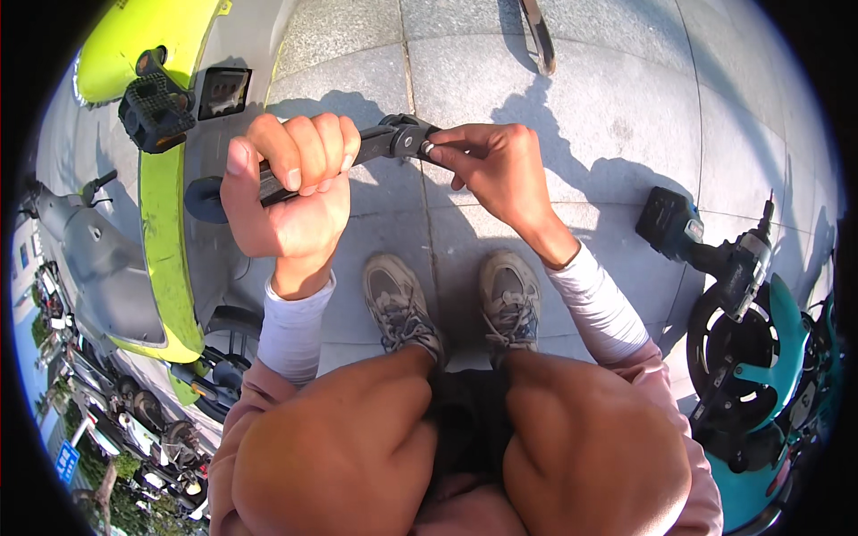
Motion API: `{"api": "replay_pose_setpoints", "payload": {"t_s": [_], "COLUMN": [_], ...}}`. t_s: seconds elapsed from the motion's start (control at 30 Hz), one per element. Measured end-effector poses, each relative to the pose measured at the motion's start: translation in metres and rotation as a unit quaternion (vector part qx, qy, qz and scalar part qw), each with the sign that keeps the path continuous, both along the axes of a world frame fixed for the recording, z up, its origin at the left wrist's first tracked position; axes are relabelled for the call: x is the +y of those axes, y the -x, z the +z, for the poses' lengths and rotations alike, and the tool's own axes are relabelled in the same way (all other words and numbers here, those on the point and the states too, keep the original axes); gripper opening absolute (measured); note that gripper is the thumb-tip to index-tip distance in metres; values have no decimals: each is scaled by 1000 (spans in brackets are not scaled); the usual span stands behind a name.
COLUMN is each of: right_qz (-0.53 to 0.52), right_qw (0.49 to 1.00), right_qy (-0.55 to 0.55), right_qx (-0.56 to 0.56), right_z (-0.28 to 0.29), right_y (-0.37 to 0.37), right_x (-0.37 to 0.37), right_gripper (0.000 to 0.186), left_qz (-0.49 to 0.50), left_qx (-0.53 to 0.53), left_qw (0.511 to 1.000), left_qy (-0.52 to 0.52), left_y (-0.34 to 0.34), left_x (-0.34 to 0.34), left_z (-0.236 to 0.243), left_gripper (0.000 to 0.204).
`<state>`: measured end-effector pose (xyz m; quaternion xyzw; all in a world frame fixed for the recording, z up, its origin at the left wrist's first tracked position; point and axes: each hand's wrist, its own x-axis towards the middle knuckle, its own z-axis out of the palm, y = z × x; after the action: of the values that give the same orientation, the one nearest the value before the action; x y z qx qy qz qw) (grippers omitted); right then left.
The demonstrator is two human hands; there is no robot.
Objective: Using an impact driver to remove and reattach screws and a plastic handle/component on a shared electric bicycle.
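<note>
My left hand (290,192) is wrapped round a black jointed metal bar (375,143), its fingers curled over the top; a round dark end shows to its left. At the bar's joint, a silver bolt head sits in the side. My right hand (492,174) is closed at the bar's right end, thumb and forefinger pinching a small silver fastener (430,147). The bar is held in the air above the paving, over my shoes and bent knees.
A yellow-green scooter body (163,259) with a black pedal (156,107) stands at left, parked two-wheelers beyond it. A cordless power tool (715,255) is at right beside a teal two-wheeler (778,366). A long narrow piece (541,45) lies at the top on the grey paving (608,98).
</note>
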<state>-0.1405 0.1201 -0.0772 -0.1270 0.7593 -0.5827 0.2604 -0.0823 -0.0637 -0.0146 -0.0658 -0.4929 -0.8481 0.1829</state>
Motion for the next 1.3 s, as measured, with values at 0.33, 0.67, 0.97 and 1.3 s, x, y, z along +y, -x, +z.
{"api": "replay_pose_setpoints", "payload": {"t_s": [0.33,0.67,0.97,1.3], "right_qz": [-62,-420,-350,48], "right_qw": [984,882,922,996], "right_qy": [-85,-110,-18,55], "right_qx": [144,184,162,-41], "right_z": [-15,-46,-12,40], "right_y": [-31,-82,8,-30], "right_x": [63,319,311,117], "right_gripper": [19,79,49,51], "left_qz": [14,179,98,104], "left_qx": [-1,-62,-105,27], "left_qw": [997,943,961,990], "left_qy": [77,274,237,94], "left_y": [0,0,15,10], "left_x": [1,-55,-40,-11], "left_z": [-35,-110,-79,38], "left_gripper": [31,22,21,33]}}
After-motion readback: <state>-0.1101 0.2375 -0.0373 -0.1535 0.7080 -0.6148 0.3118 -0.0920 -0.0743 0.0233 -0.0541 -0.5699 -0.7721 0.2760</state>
